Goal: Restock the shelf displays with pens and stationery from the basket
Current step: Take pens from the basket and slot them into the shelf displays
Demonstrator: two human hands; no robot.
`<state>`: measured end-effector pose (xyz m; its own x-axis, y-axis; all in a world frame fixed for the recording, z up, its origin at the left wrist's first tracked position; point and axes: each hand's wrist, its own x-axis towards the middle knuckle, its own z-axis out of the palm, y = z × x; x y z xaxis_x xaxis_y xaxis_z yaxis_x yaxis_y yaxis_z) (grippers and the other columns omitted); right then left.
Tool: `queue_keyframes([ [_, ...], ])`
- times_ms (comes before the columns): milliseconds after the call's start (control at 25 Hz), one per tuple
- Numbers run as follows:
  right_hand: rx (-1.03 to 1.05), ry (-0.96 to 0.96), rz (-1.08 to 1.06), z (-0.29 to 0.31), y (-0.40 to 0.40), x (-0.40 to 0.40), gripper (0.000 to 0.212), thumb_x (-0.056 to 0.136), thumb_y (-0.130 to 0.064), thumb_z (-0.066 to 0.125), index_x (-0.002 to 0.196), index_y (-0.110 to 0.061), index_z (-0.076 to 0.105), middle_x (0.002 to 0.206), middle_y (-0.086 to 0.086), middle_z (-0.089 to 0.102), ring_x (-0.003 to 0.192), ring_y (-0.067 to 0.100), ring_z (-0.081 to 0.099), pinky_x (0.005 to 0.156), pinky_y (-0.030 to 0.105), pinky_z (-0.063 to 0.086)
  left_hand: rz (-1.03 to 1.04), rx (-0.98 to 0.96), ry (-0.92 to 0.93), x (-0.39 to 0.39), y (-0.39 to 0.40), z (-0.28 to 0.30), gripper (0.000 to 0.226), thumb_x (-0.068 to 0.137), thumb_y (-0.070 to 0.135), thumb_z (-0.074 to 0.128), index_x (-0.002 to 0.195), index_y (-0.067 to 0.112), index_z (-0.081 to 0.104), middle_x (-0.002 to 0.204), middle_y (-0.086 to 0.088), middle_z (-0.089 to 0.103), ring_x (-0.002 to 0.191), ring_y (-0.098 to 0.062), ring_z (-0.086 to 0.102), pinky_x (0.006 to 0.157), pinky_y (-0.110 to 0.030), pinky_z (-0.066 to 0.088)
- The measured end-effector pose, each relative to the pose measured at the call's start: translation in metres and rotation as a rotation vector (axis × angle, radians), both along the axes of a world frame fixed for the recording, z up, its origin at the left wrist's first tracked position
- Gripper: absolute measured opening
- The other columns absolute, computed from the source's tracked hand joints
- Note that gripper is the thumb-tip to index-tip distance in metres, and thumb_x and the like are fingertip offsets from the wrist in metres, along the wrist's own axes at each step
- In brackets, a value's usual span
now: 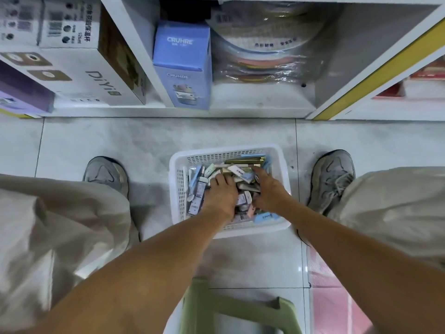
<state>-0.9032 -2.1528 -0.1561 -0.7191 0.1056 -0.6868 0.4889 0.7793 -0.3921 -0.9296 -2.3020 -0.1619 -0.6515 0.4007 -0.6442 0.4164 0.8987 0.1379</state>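
Fingers of both hands are digging into a heap of small stationery packs [240,175], and how they are lying is hard to read: the left hand [220,195] is showing its back with fingertips curling down among the packs, and the right hand [267,189] is doing much the same beside it, so I cannot tell whether either is pinching anything.

Nearest the camera, a green plastic stool [238,307] is sitting on the tiled floor [96,141] between the two forearms. A pink sheet [337,297] is lying on the floor just to its right. Beige trouser legs are framing the view on both sides.

Beyond the stool, the white mesh basket [174,189] is standing on the floor between two grey shoes, the left one [106,173] and the right one [332,179]. It is holding the heap of erasers, slim boxes and blue-edged packets.

Farther off, the bottom white shelf [260,102] is carrying a blue box marked CRUHRE [183,63] standing upright, with a wrapped stack of coloured paper [269,54] just beside it on the right. Left of a white divider, a white box marked DiYi [96,75] is lying flat.
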Motion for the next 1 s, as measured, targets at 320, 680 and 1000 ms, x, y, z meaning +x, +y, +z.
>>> queue_keyframes([
  [320,-0.057,-0.012,-0.159,0.005,-0.006,-0.008,0.082,0.085,0.002,0.058,0.154,-0.022,0.021,0.110,0.016,0.065,0.096,0.035,0.065,0.078,0.044,0.057,0.006,-0.014,0.088,-0.002,-0.007,0.003,0.067,0.079,-0.007,0.060,0.138,0.004,0.030,0.116,-0.029,0.050,0.104,-0.041,0.051,0.080,-0.045,0.055],
  [680,-0.553,-0.041,-0.609,0.010,-0.001,-0.009,0.087,0.075,0.020,0.053,0.145,-0.030,0.040,0.108,0.020,0.068,0.093,0.032,0.071,0.077,0.049,0.062,-0.044,0.009,0.066,-0.007,-0.010,0.001,0.089,0.075,0.009,0.075,0.144,0.010,0.019,0.120,-0.021,0.051,0.104,-0.036,0.054,0.076,-0.043,0.053],
  [1000,-0.353,0.002,-0.423,0.013,-0.017,-0.017,0.079,0.084,0.006,0.058,0.149,-0.029,0.031,0.103,0.011,0.068,0.088,0.026,0.070,0.070,0.038,0.061,-0.116,0.063,0.106,-0.016,-0.032,-0.001,0.093,0.074,0.017,0.079,0.145,0.012,0.020,0.118,-0.015,0.056,0.099,-0.032,0.059,0.068,-0.037,0.045],
])
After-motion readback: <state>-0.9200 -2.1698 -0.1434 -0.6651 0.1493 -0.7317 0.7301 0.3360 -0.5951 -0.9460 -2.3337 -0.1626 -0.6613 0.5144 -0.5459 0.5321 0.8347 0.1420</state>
